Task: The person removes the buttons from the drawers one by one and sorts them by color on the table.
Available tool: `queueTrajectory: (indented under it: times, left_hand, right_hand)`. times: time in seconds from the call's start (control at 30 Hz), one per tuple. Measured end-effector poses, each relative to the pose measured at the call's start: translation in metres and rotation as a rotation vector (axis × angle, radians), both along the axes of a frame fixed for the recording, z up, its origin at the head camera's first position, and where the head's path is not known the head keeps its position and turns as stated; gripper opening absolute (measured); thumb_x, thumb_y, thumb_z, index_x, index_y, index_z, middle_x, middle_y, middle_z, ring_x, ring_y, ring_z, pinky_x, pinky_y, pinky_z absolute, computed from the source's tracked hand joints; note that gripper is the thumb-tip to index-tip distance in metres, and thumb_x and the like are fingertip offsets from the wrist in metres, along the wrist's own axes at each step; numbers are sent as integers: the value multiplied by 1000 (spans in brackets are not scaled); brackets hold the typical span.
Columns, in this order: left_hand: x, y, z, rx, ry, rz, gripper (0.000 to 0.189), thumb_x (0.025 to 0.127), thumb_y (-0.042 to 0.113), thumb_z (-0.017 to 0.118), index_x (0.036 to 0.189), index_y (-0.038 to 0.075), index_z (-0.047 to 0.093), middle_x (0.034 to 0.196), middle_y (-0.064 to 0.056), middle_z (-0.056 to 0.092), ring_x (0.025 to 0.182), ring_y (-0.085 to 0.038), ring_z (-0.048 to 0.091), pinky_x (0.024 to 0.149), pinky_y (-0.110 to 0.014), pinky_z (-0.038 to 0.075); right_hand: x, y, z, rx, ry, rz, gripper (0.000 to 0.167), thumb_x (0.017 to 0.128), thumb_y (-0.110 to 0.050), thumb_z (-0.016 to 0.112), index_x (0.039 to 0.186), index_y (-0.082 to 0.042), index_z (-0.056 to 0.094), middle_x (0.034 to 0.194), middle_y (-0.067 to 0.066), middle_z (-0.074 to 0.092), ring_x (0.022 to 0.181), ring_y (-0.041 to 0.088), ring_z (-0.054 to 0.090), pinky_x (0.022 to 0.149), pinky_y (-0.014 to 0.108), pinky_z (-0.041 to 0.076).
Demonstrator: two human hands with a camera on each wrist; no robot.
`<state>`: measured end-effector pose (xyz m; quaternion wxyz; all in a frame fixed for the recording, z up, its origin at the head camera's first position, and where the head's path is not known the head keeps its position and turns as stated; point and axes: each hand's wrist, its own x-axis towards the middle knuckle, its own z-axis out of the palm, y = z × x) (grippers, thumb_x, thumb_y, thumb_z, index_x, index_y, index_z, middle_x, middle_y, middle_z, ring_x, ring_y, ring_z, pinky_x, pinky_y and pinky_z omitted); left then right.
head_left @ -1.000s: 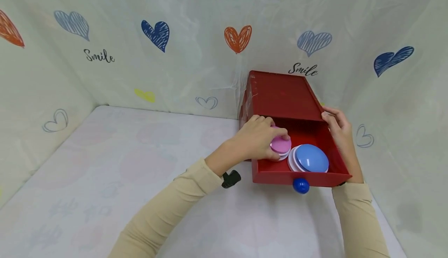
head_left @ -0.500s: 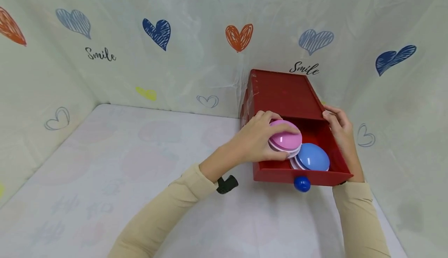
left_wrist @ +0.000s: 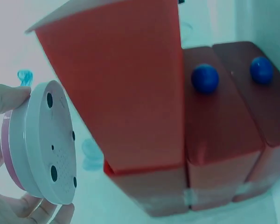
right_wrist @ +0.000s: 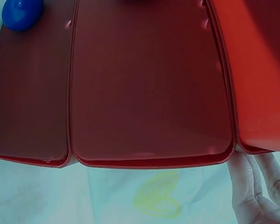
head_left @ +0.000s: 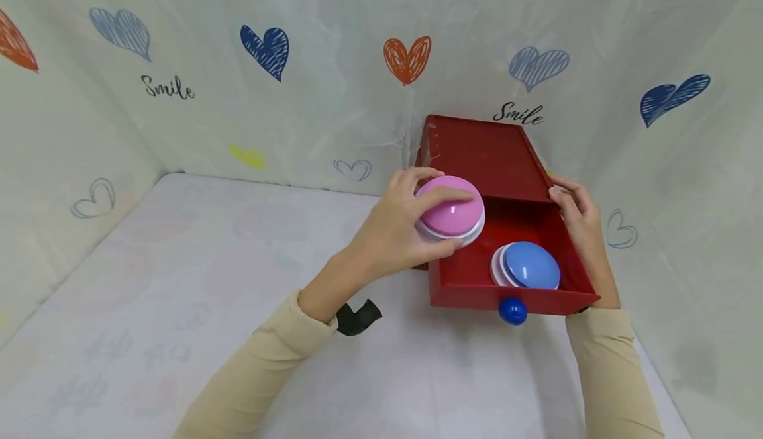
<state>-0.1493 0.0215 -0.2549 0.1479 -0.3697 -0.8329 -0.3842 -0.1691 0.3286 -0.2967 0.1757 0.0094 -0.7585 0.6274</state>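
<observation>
Between its thumb and fingers my left hand [head_left: 390,230] grips a round pink push button [head_left: 453,208] with a white base, above the left side of the pulled-out red drawer [head_left: 467,296]. The left wrist view shows the flat white underside of the push button [left_wrist: 53,140], with small holes. A blue push button [head_left: 532,265] on a white base lies inside the drawer at the right front. My right hand [head_left: 581,227] touches the right side of the red drawer cabinet [head_left: 483,157] near its top front edge. Its fingers [right_wrist: 245,179] look fairly straight against that side.
Below the top drawer, two closed drawers [left_wrist: 224,116] with blue knobs show in the left wrist view. The open drawer's blue knob [head_left: 513,311] juts toward me. A white sheet with printed hearts [head_left: 407,60] hangs behind the white table [head_left: 208,306].
My left hand has lifted the pink push button up out of the drawer and moved it slightly left. The right hand and the blue push button have stayed put.
</observation>
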Motion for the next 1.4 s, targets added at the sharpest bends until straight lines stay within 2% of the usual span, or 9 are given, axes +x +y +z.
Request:
queueTrajectory:
  times: [0.23,0.47,0.73,1.0,1.4]
  left_hand:
    - [-10,-26,-18,88,-65,60,50,72,24,78,119,25,60,130,-6,45,121,-20,36,83,-34,52]
    - [-18,-46,-37,109,-144,109,51,73,22,78,120,27,59,130,-5,45,124,-21,35,86,-40,51]
    - [-27,-61,-64,68,-211,179,50,73,22,78,119,25,60,131,-8,44,124,-24,36,89,-45,49]
    - [-44,-76,-99,36,-340,244,52,72,20,78,120,22,60,129,-11,46,122,-28,38,92,-48,47]
    - [-64,-85,-134,-58,-507,261,57,72,23,78,124,17,56,129,-9,53,120,-29,44,96,-49,43]
  right_hand:
    - [-1,-2,0,18,-12,-17,30,95,-24,50,124,-21,56,105,-16,57,92,1,50,75,8,41]
    - [0,-1,0,17,-10,-12,32,95,-25,50,126,-20,54,106,-15,56,93,2,50,75,7,43]
    - [-1,-1,0,2,-10,-8,33,95,-26,51,127,-20,54,107,-13,56,94,4,50,74,7,44]
    - [-1,-2,-1,5,3,0,33,95,-25,51,126,-19,55,106,-14,57,93,2,51,75,7,43]
    - [-3,0,-2,-21,-9,-8,30,95,-25,51,124,-21,56,105,-13,57,92,3,51,74,7,44]
